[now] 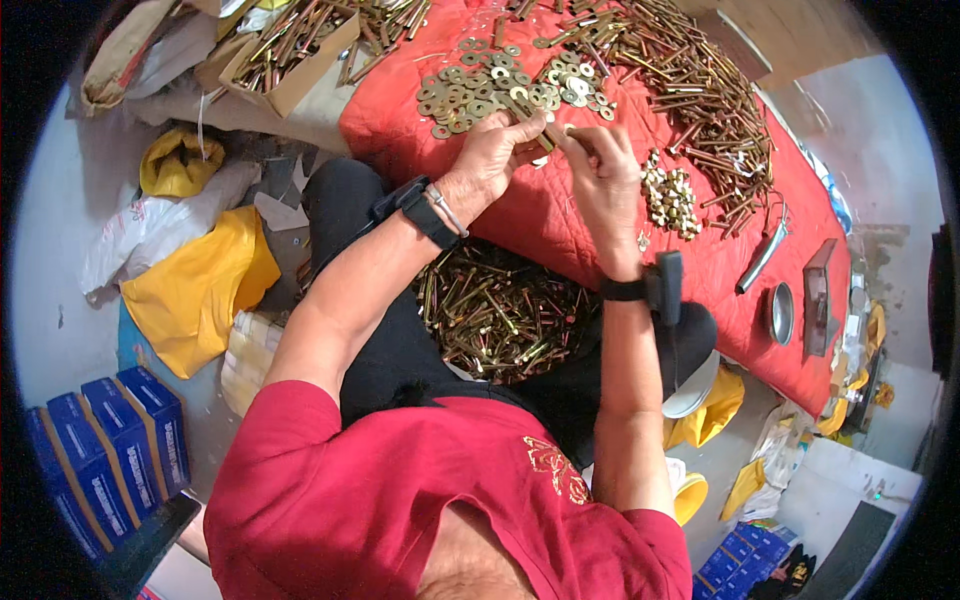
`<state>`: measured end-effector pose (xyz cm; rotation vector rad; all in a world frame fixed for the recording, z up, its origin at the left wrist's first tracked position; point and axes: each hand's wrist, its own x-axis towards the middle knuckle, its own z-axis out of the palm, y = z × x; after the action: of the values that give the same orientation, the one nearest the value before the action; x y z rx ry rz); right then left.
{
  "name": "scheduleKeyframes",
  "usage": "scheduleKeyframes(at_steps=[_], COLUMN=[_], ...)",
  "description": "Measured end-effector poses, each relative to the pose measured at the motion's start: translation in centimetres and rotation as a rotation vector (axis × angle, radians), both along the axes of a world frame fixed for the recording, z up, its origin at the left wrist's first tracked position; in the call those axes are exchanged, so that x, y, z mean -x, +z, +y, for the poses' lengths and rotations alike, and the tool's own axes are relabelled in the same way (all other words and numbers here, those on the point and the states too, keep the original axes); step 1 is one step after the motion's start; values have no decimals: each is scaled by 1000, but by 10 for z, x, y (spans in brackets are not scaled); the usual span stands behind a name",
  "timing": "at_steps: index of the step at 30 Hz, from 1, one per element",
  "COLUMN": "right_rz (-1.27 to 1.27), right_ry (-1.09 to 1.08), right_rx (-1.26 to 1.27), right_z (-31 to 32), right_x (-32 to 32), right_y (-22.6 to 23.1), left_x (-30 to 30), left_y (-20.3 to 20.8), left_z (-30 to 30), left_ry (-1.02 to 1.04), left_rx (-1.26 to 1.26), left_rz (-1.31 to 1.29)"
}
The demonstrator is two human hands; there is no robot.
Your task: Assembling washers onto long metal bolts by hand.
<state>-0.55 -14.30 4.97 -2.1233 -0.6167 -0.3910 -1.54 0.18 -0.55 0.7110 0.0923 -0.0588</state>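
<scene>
My left hand (490,158) is closed around a brassy metal bolt (545,142), which slants out past the fingertips over the red cloth (400,130). Close beside its end, my right hand (606,185) is slightly blurred, thumb and fingers pinched together; whatever small piece they hold is hidden. Just beyond both hands lie flat brassy washers (455,103) in a loose spread, with some paler, silvery washers (577,88) among them. Right of my right hand sits a small heap of brassy nuts (672,198). A heap of assembled-looking bolts (505,315) fills a container between my legs.
Long brassy rods or bolts (705,110) are piled at the far right of the cloth. A cardboard box (290,95) of more rods stands far left. A metal tool (765,255), round tin (781,313), blue boxes (110,455) and yellow bags (205,290) lie around.
</scene>
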Motion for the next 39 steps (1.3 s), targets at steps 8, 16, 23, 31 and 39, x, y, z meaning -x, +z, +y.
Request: scheduleKeyframes(at_steps=[8,16,23,31,39], right_rz=[40,113,-41,402,381], right_ry=[82,-291,-241,219,297], right_rx=[-388,556,662,-354,-344], right_z=[16,-134,-96,-28,-22], right_x=[-27,-125,-111,-20,-11], right_y=[-11,-17,-22,6,15], left_x=[6,-9,-1,11,18], left_y=[-1,-11,5,11,21], left_z=[-15,15,8,8,7], left_ry=[-87,-132,-2,-115,-132], left_rx=[137,261,58,-153,-189], left_rz=[77,132,164,-58,-69])
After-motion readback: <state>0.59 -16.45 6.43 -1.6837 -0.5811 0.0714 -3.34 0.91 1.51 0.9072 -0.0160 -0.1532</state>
